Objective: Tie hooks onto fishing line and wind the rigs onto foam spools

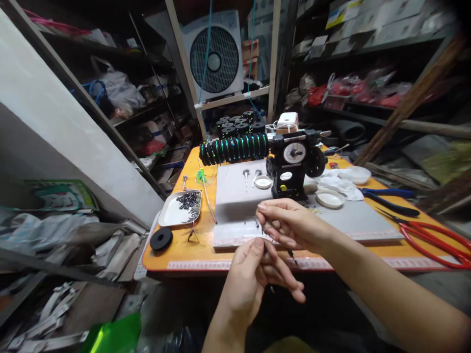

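Note:
Low over the table's front edge, my left hand (253, 274) pinches a small dark piece between thumb and forefinger; its other fingers are loosely spread. Just above it, my right hand (290, 223) has thumb and fingertips pressed together, and what they hold is too small to name. Thin dark bits hang near both hands. Behind them, a few small dark pieces (256, 222) lie on the grey board (235, 196). A black winding machine (290, 166) stands on the board, its shaft carrying a dark roll with green bands (235, 148).
A white tray (169, 208) of small black parts and a black spool (161, 239) sit at the left. At the right lie red-handled scissors (430, 235), blue-and-black pliers (390, 198) and a white dish (330, 198). A fan (214, 61) stands behind the table.

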Available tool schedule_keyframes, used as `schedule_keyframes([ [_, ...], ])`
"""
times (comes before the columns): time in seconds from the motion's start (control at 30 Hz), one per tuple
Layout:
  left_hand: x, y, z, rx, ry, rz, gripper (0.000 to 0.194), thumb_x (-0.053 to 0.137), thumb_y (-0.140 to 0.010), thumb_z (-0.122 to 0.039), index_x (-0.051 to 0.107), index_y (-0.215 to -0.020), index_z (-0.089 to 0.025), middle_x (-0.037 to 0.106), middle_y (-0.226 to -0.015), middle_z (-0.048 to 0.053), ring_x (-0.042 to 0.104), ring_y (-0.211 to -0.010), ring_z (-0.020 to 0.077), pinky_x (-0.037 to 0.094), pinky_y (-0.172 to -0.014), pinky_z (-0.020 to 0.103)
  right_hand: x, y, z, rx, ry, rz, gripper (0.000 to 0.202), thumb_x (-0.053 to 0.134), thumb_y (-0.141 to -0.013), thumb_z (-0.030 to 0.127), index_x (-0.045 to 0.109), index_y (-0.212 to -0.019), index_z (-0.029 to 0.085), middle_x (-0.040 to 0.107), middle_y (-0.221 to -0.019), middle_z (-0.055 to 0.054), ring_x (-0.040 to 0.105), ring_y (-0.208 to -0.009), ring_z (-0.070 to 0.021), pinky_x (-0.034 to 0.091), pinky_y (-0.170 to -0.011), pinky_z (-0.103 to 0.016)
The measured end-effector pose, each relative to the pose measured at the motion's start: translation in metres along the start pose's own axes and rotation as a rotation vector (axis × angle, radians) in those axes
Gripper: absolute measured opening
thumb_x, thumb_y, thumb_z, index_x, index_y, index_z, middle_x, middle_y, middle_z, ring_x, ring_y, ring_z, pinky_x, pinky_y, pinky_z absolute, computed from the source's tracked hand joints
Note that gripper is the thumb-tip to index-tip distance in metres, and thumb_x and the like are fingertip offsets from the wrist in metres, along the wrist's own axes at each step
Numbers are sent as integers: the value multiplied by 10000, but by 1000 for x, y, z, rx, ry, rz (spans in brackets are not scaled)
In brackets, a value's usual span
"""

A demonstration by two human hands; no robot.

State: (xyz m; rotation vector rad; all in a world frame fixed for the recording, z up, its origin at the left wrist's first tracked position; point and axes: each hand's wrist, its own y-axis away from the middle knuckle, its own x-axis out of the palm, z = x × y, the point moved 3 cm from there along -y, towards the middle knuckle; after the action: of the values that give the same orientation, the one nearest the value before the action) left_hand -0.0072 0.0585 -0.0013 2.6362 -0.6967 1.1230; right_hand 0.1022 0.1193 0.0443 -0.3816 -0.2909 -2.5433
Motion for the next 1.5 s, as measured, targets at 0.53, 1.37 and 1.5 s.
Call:
schedule_keyframes([
  [0.53,-2,28,20,-149,124,30,359,333,-1020,-388,540,-864,-140,781,-764,159,752,-588,210,514,-518,201,-8,4,-1,-33,-41,-67,303,673,-825,442,625,-710,166,568,-479,18,338,-284,-18,171,-287,-143],
  [1.37,-6,-28,-32,104,-293,-50,372,398,-1008,-401,592,-868,-117,725,-600,67,679,-431,168,508,-415,204,-15,1,23,-33,57,-45,419,612,-909,395,622,-1229,124,538,-461,59,294,-267,-6,188,-276,-98],
  [1.5,-4,-26,-27,150,-338,-21,340,471,-986,-393,610,-859,-109,724,-609,58,667,-425,147,513,-408,193,-4,-9,19,74,-199,144,293,507,-944,389,636,-870,137,633,-539,-7,350,-235,-21,237,-254,-107],
])
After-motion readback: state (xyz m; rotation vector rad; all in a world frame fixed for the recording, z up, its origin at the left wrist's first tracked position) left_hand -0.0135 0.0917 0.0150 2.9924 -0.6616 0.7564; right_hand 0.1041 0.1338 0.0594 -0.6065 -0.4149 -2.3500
